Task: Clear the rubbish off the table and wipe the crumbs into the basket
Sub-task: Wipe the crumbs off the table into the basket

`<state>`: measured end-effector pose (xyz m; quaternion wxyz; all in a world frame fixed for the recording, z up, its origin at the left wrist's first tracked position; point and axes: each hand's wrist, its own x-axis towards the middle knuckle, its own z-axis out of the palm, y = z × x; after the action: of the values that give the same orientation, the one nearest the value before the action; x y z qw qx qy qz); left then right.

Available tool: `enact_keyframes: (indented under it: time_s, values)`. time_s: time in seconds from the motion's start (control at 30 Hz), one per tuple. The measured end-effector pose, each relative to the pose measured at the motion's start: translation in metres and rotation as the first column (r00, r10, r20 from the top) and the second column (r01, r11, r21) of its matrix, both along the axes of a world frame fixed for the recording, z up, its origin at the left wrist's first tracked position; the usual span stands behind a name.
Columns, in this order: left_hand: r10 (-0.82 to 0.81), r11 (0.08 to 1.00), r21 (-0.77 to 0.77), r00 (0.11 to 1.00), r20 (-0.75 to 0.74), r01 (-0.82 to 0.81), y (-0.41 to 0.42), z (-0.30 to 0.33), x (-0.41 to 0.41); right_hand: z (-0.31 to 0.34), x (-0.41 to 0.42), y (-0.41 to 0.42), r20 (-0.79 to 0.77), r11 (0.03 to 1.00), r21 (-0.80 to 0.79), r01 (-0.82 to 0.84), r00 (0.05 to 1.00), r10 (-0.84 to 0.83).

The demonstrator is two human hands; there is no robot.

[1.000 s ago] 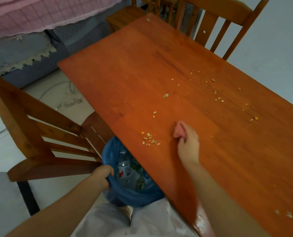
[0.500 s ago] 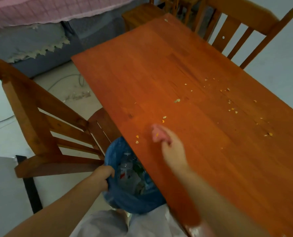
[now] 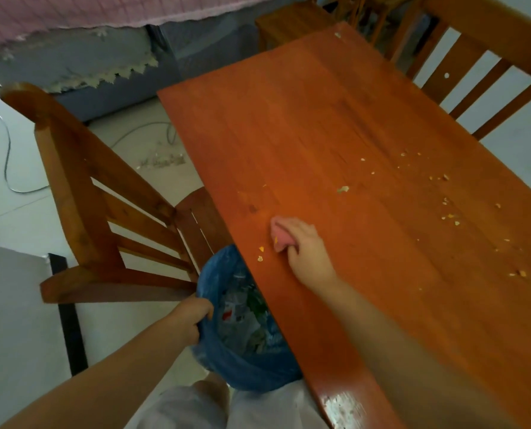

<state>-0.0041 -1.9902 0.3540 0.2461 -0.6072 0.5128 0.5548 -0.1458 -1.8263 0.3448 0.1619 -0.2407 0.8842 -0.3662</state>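
My right hand (image 3: 307, 252) grips a small pink cloth (image 3: 280, 235) pressed on the orange wooden table (image 3: 304, 134), close to its left edge. Two yellow crumbs (image 3: 261, 253) lie just left of the cloth, near the edge. More crumbs (image 3: 447, 209) are scattered over the right half of the table. Below the edge, my left hand (image 3: 193, 317) grips the rim of the basket (image 3: 242, 366), which is lined with a blue bag and holds a plastic bottle and other rubbish.
A wooden chair (image 3: 103, 212) stands at the left, its seat tucked under the table beside the basket. Another chair (image 3: 481, 57) is at the far right side. A sofa with a pink cover (image 3: 72, 26) and a floor cable (image 3: 8, 150) lie beyond.
My right hand has swept the cloth left toward the table edge above the basket. The cluster of crumbs is gone from the table; two remain at the edge. My left hand kept hold of the basket.
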Motion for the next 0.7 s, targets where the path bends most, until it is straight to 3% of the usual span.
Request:
enact_keyframes:
  time_s: [0.13, 0.23, 0.3, 0.4, 0.47, 0.57, 0.63, 0.7]
  values:
    - [0.005, 1.0, 0.009, 1.0, -0.026, -0.004, 0.003, 0.004, 0.001, 0.003, 0.09, -0.008, 0.012, 0.978, -0.02, -0.207, 0.978, 0.207]
    - [0.001, 1.0, 0.031, 1.0, -0.009, -0.001, 0.003, 0.007, -0.001, 0.018, 0.111, -0.007, 0.211, 0.957, -0.146, -0.25, 0.938, 0.277]
    - [0.008, 0.999, 0.04, 1.0, -0.003, -0.008, 0.002, 0.004, -0.002, 0.035, 0.082, -0.014, 0.307, 0.96, -0.255, -0.111, 0.933, 0.19]
    - [0.02, 0.998, 0.055, 1.0, -0.001, -0.02, -0.001, 0.0, -0.001, 0.048, -0.024, -0.046, 0.183, 0.962, -0.258, 0.085, 0.982, -0.037]
    - [0.037, 0.998, 0.058, 0.999, 0.004, -0.038, -0.002, -0.002, -0.002, 0.036, -0.109, -0.078, 0.071, 0.983, -0.167, 0.07, 0.996, -0.058]
    - [0.065, 0.996, 0.069, 0.998, -0.017, -0.064, -0.002, -0.007, -0.005, 0.013, -0.187, -0.125, 0.101, 0.993, -0.085, 0.08, 0.992, -0.071]
    - [0.055, 0.995, 0.091, 0.997, -0.057, -0.05, -0.004, -0.011, -0.007, 0.009, -0.191, -0.14, 0.1, 0.997, -0.021, 0.072, 0.993, -0.07]
    - [0.037, 0.996, 0.079, 0.998, -0.053, -0.033, -0.01, -0.024, -0.006, 0.002, -0.167, -0.146, 0.082, 0.998, -0.047, -0.037, 0.996, 0.04]
